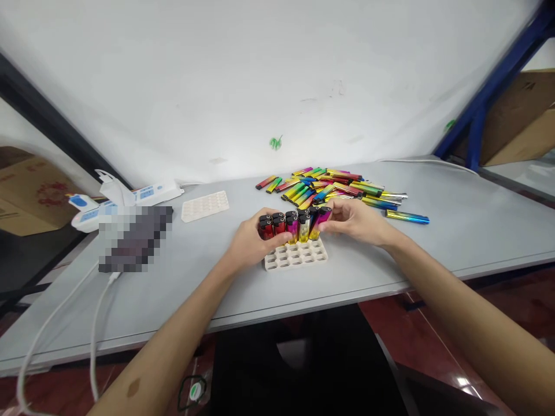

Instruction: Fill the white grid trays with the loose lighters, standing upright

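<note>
A white tray with rows of holes (299,256) lies on the grey table (243,289) in front of me. Several colourful lighters with black tops (291,224) stand upright in its far rows. My left hand (248,241) curls round the left end of that row, fingers against the red lighters. My right hand (356,221) pinches the rightmost lighter (321,219), a purple and yellow one that leans over the tray's right end. A loose pile of lighters (333,189) lies just behind my right hand.
A second holed tray (204,206) lies at the back left. A white power strip (125,202) with cables and a blurred dark object (134,237) sit at the left. One lighter (407,217) lies apart at the right. Cardboard boxes (30,193) stand beyond the table.
</note>
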The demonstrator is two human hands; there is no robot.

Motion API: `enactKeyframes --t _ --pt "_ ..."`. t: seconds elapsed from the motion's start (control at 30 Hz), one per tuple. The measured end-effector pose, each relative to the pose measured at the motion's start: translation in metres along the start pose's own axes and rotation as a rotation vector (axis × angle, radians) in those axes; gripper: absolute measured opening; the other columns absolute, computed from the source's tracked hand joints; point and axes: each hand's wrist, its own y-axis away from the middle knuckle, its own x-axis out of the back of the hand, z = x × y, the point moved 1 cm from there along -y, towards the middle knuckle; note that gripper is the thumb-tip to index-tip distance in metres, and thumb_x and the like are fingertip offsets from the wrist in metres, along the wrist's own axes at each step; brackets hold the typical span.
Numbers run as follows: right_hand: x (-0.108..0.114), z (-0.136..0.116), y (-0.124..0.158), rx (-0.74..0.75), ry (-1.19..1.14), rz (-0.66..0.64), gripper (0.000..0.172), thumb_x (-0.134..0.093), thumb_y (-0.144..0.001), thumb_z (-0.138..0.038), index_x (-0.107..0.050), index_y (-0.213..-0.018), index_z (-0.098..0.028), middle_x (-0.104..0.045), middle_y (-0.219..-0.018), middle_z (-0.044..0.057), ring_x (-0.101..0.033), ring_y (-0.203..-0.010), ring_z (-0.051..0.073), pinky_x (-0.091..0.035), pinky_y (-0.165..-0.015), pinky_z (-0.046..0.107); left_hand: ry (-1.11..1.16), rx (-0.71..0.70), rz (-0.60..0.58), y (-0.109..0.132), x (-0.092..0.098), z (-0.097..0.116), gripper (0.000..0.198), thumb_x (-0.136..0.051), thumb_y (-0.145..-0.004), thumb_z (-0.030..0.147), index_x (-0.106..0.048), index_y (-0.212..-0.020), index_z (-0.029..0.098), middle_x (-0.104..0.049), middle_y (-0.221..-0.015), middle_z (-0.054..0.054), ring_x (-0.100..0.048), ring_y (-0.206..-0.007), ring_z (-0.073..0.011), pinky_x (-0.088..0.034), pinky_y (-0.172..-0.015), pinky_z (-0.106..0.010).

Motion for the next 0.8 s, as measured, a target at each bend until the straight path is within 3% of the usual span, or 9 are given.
enactKeyframes --t 0.27,0.57,0.67,0.8 --pt "0.004 -0.003 0.002 0.016 0.069 -0.014 0.033 -0.079 -0.07 -0.047 -0.068 -0.083 -0.019 -0.071 -0.083 0.004 -0.063 -0.076 0.02 -0.048 -0.069 0.034 -0.017 -0.015 0.01 0.0 0.0 0.0 0.046 -0.074 -0.074 0.053 -0.061 -0.108 0.025 -0.072 -0.095 0.0 -0.066 -0.086 -0.0206 -0.052 -0.077 -0.033" --pt "-0.002 -0.001 0.001 -0.036 0.377 -0.03 0.035 -0.073 -0.073 -0.055 -0.067 -0.075 -0.021 -0.069 -0.075 0.002 -0.058 -0.07 0.019 -0.041 -0.062 0.032 -0.025 -0.025 0.014 0.0 0.0 0.001 0.047 -0.073 -0.074 0.055 -0.061 -0.107 0.024 -0.072 -0.097 -0.001 -0.065 -0.086 -0.0208 -0.052 -0.078 -0.033" --pt "0.003 0.0 0.001 -0.048 0.379 -0.032 0.036 -0.073 -0.072 -0.056 -0.067 -0.077 -0.021 -0.069 -0.076 0.002 -0.059 -0.071 0.02 -0.04 -0.061 0.031 -0.028 -0.019 0.013 0.001 0.0 0.002 0.047 -0.072 -0.074 0.055 -0.061 -0.107 0.024 -0.072 -0.095 -0.001 -0.066 -0.086 -0.021 -0.052 -0.077 -0.033" --pt "0.013 0.004 -0.001 -0.029 0.44 0.161 0.036 -0.065 -0.08 -0.057 -0.067 -0.084 -0.022 -0.07 -0.082 0.004 -0.059 -0.073 0.02 -0.041 -0.063 0.031 -0.043 -0.019 0.017 0.001 0.001 0.002 0.046 -0.072 -0.074 0.054 -0.061 -0.107 0.024 -0.072 -0.094 0.0 -0.066 -0.084 -0.0206 -0.052 -0.076 -0.032"
